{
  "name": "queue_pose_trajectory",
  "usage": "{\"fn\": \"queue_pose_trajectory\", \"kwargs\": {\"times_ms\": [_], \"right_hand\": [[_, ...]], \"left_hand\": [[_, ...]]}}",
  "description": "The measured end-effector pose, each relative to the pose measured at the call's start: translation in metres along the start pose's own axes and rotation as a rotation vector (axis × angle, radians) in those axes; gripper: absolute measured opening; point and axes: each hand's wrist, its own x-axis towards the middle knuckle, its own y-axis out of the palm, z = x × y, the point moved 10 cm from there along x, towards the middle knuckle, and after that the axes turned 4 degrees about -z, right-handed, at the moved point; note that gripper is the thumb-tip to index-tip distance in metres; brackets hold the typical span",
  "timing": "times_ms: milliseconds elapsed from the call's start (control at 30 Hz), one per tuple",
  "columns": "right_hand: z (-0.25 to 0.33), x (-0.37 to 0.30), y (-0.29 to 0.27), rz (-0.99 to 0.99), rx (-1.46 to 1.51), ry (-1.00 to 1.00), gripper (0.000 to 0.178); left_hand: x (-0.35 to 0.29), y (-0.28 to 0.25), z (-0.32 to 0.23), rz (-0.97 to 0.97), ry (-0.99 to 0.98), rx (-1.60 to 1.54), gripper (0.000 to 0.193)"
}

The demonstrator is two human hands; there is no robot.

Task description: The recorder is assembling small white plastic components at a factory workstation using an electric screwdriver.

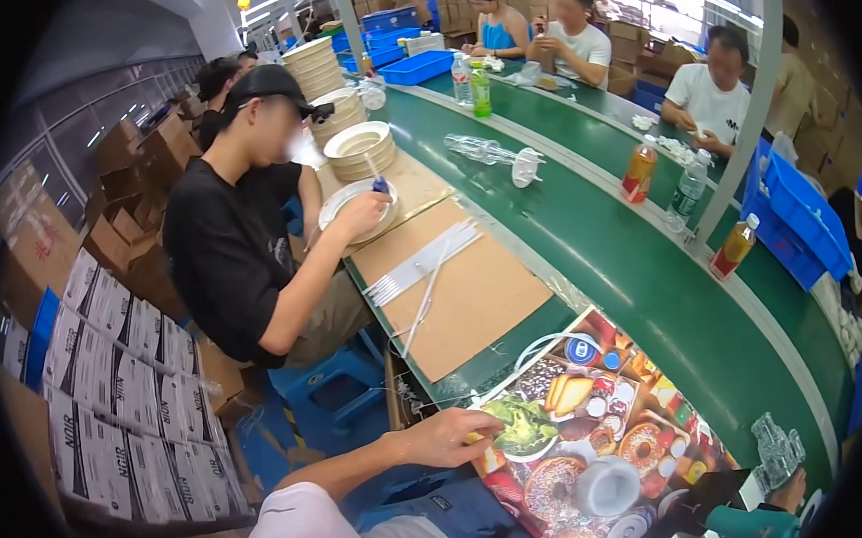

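Note:
My left hand is at the left edge of a mat printed with food pictures, its fingers loosely bent and apart, nothing visible in them. A round white ring-shaped part stands on the mat to its right. At the lower right, my right hand is closed around the lower end of a clear ribbed plastic part; its fingers are mostly hidden. In front of that hand are a teal tool-like object and a dark box-like thing, both cut off or partly covered.
A green conveyor belt runs along the right, carrying a clear part with a white disc. Cardboard with white strips lies ahead. A co-worker in black works over a white round dish. Drink bottles stand beyond the belt.

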Motion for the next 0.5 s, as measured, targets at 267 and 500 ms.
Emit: {"fn": "queue_pose_trajectory", "kwargs": {"times_ms": [267,500], "right_hand": [[-0.034,-0.105,-0.091,0.010,0.354,0.166,0.050],[-0.035,-0.330,-0.148,-0.108,0.633,0.415,0.070]], "left_hand": [[0.015,0.029,-0.061,0.131,0.216,-0.057,0.027],[-0.023,0.059,-0.123,0.121,0.506,-0.369,0.036]]}}
